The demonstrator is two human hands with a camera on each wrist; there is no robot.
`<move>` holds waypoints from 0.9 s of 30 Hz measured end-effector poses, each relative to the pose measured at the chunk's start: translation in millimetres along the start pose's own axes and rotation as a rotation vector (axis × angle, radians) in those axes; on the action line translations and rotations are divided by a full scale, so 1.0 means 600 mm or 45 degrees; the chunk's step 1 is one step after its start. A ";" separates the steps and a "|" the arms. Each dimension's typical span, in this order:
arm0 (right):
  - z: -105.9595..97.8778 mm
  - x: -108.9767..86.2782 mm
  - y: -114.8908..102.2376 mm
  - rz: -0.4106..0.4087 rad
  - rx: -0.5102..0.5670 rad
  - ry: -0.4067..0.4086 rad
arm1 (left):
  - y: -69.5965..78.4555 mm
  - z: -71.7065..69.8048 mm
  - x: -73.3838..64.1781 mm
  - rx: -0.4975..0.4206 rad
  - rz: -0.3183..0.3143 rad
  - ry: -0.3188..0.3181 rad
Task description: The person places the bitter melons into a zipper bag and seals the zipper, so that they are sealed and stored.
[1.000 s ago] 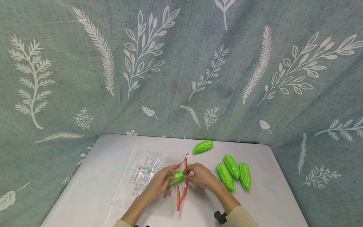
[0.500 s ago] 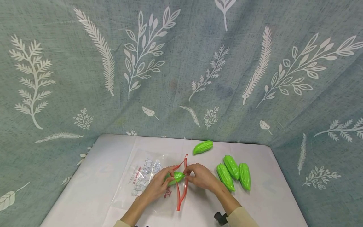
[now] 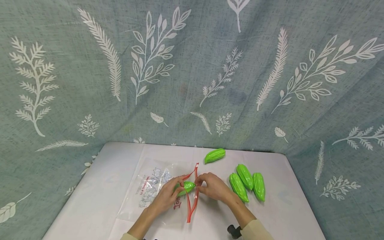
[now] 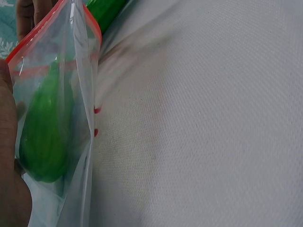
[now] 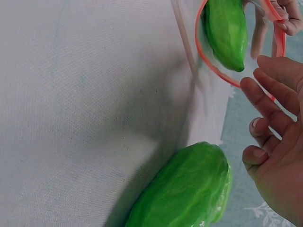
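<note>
A clear plastic zip bag [image 3: 168, 216] with a red zip rim lies on the table, its mouth held apart. Inside, just behind the mouth, is a glossy green bitter melon [image 3: 189, 187], its narrow tip toward my right hand; the left wrist view shows it [image 4: 47, 127] through the film. My left hand [image 3: 168, 193] pinches one side of the rim, thumb and fingers over the plastic. The fingertips of my right hand [image 3: 210, 186] pinch the opposite side of the rim. In the right wrist view the right hand's other fingers [image 5: 259, 155] are loosely curled.
Three more bitter melons [image 3: 245, 176] lie grouped on the table [image 3: 288, 206] right of my right hand. Another bitter melon [image 3: 215, 155] lies alone toward the back. Leaf-patterned curtain [image 3: 186, 83] hangs behind and at both sides. A small black object [image 3: 233, 230] is at my right wrist.
</note>
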State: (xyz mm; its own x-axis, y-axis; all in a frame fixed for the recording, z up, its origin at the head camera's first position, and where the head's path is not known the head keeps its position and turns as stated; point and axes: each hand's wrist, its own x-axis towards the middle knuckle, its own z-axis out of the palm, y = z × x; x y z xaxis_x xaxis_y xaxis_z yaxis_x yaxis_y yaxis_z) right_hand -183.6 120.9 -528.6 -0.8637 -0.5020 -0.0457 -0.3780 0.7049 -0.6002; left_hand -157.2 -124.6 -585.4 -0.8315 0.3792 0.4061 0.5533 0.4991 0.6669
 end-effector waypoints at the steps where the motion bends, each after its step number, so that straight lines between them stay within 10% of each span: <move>1: -0.001 -0.001 0.000 -0.004 0.002 0.002 | 0.000 0.000 0.000 0.001 -0.002 -0.002; 27: -0.065 -0.056 0.036 -0.019 -0.057 0.114 | -0.002 0.001 -0.004 0.042 0.027 0.025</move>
State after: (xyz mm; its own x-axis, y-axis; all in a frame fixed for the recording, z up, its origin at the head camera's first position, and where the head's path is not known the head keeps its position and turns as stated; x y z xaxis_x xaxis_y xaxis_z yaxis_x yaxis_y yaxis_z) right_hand -175.8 172.6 -508.9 -0.8834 -0.4673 0.0356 -0.4038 0.7203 -0.5640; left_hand -156.2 -125.7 -587.6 -0.8204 0.3744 0.4322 0.5716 0.5168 0.6373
